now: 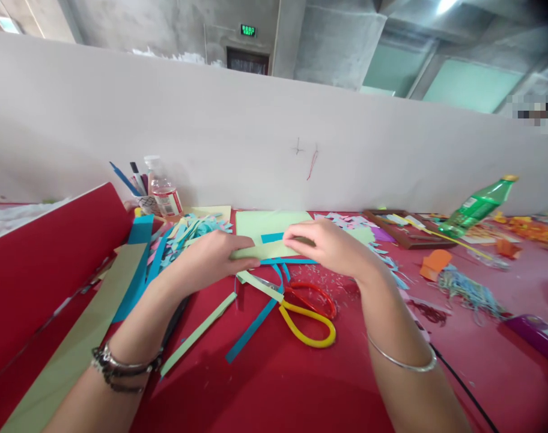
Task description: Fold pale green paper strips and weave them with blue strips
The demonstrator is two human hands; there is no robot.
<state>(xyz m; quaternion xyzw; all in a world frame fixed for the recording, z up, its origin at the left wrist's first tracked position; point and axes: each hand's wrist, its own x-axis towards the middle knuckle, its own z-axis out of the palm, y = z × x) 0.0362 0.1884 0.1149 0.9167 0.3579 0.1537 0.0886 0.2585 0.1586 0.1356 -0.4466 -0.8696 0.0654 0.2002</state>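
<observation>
Pale green paper, folded or cut into a narrow strip (270, 249), is held level above a red table (265, 391) by a person's two bare hands. The left hand (217, 249) has its thumb and fingers clamped on the strip's left end; the right hand (323, 243) pinches the other end, its fingertips together on the paper. Behind the strip lies a larger light green sheet (274, 219); just below the hands, scissors (301, 309) with one red and one yellow handle lie under a loose green piece (262, 285) that partly hides their blades. A blue strip (251, 332) slants beside them, and a heap of paper scraps (208, 227) sits beyond the left hand. The held paper looks thin, so an uneven pull between the two grips could crease, skew or tear it, and a loosened pinch could let one end spring free. With the scissors so near, a dropping hand might knock them or brush the half-covered blades, and loose strips could be swept up or mixed in.
</observation>
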